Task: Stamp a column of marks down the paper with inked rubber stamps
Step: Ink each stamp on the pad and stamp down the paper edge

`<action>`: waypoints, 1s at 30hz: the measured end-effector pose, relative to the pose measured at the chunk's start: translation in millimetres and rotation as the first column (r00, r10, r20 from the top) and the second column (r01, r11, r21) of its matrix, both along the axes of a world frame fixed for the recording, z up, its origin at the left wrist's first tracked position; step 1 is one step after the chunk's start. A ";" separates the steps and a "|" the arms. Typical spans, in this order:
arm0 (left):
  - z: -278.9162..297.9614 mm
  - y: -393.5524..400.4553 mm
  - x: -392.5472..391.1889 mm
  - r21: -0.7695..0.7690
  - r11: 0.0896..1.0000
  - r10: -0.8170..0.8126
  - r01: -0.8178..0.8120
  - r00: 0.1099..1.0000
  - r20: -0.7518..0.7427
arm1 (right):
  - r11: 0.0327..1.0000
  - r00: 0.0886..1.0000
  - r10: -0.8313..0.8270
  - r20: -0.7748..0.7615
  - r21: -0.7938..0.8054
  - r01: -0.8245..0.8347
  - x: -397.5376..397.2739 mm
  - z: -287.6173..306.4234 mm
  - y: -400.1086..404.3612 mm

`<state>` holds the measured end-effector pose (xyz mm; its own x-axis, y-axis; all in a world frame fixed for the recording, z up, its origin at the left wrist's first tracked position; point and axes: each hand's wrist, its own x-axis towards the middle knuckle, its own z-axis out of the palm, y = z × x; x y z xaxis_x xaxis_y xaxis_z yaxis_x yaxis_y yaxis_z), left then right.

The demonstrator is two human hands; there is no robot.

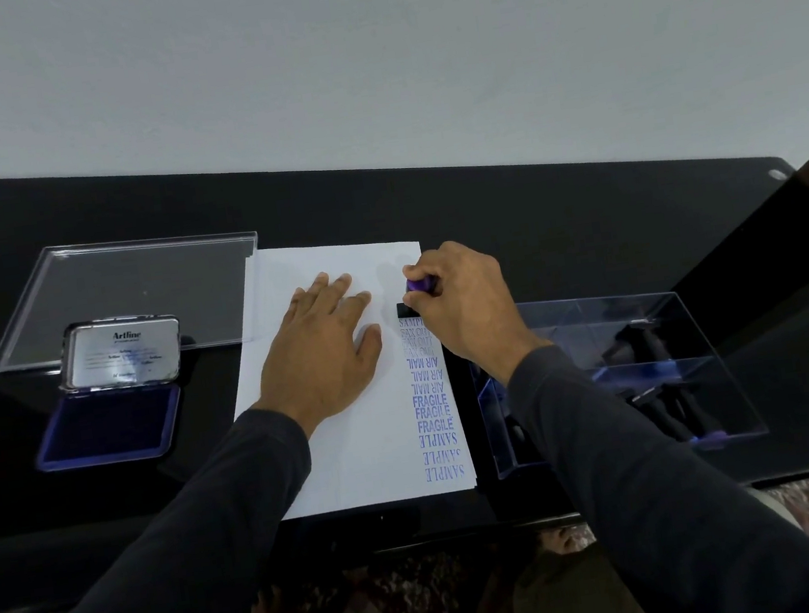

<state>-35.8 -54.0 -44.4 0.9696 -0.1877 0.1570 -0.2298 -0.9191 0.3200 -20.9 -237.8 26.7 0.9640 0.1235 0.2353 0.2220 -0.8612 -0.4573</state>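
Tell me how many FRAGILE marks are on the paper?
3: stacked one below another in the column near the paper's right edge, at and, between AIR MAIL and SAMPLE marks.

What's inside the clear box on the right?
The clear box holds several dark-handled stamps. The right sleeve covers its near-left corner, so anything there is hidden.

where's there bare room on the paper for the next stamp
Free: the strip of paper above the stamp to the top edge, and the lower left below the left hand. Crowded: the right edge, filled by the mark column under the right hand.
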 end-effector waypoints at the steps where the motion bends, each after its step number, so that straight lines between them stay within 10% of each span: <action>1: 0.0 -0.2 0.1 0.001 1.000 -0.001 0.001 1.000 -0.002 | 1.000 1.000 -0.001 0.001 -0.005 0.001 0.1 -0.7 0.1; 30: -2.2 1.0 0.0 0.009 1.000 -0.007 0.007 1.000 0.018 | 1.000 1.000 -0.008 -0.020 0.007 0.008 3.0 -0.8 -0.6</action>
